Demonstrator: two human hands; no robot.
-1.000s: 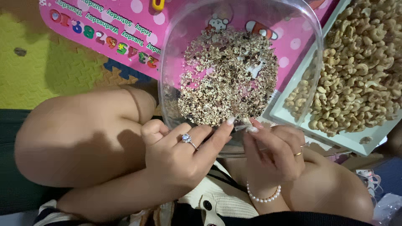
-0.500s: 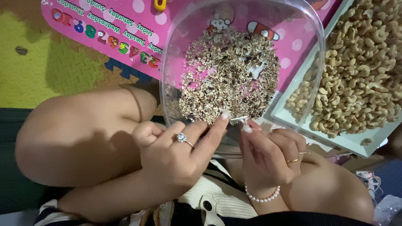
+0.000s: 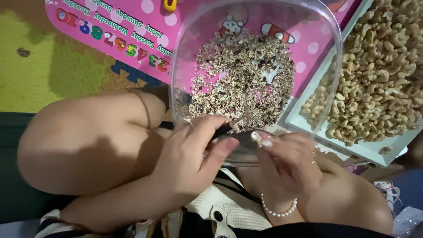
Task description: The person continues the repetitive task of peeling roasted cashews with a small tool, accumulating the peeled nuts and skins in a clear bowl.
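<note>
My left hand (image 3: 191, 161) is closed around a small dark-handled tool (image 3: 224, 129), whose tip points toward my right hand. My right hand (image 3: 288, 165), with a pearl bracelet at its wrist, pinches a pale cashew nut (image 3: 257, 137) at its fingertips. Both hands meet over the near rim of a clear plastic bowl (image 3: 175, 88). The bowl holds a layer of brown and pale peel scraps (image 3: 244, 77). My bare knees lie on either side below the hands.
A white tray (image 3: 308, 132) heaped with peeled cashews (image 3: 379, 75) stands to the right of the bowl. A pink board (image 3: 132, 26) with coloured letters lies under the bowl, on a yellow-green foam mat (image 3: 53, 66).
My left hand has turned so its back faces up, hiding the ring, and has closed on the tool. Both hands have shifted slightly toward the bowl's rim.
</note>
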